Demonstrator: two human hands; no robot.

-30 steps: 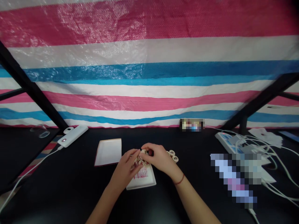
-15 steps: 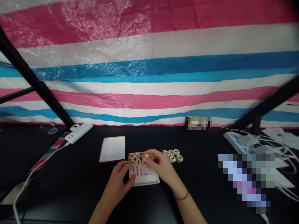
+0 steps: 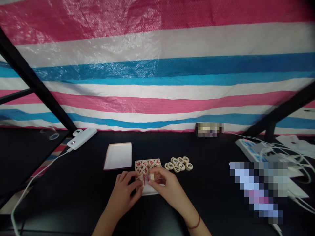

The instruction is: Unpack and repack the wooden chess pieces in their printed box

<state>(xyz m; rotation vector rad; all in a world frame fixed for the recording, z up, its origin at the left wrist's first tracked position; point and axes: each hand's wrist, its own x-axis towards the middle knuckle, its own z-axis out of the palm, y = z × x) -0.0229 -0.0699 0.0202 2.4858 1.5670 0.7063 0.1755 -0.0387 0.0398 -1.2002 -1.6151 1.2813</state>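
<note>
A shallow white box (image 3: 150, 191) lies on the black table, its far part filled with round Chinese chess pieces (image 3: 144, 163) bearing red characters. My right hand (image 3: 169, 186) is over the box's near part, pinching a pale chess piece (image 3: 152, 177) between thumb and fingers. At the box's left edge is my left hand (image 3: 126, 188), thumb and fingertips drawn close together; what they grip is hard to make out. A thin, clear-looking sheet with red-pink marks (image 3: 145, 179) shows between the hands. Right of the box sits a cluster of black-marked chess pieces (image 3: 181, 160).
An open box lid (image 3: 118, 156) lies left of the box. Farther left is a white power bank (image 3: 82, 139) with a cable (image 3: 36, 173). On the right are a power strip (image 3: 248, 150), tangled cables and a blurred-out object (image 3: 256, 190). A striped sheet (image 3: 157, 98) hangs behind.
My right hand has moved nearer, from the box's far rows to its near part, with a piece in its fingers. More red pieces and the black-marked cluster are now uncovered.
</note>
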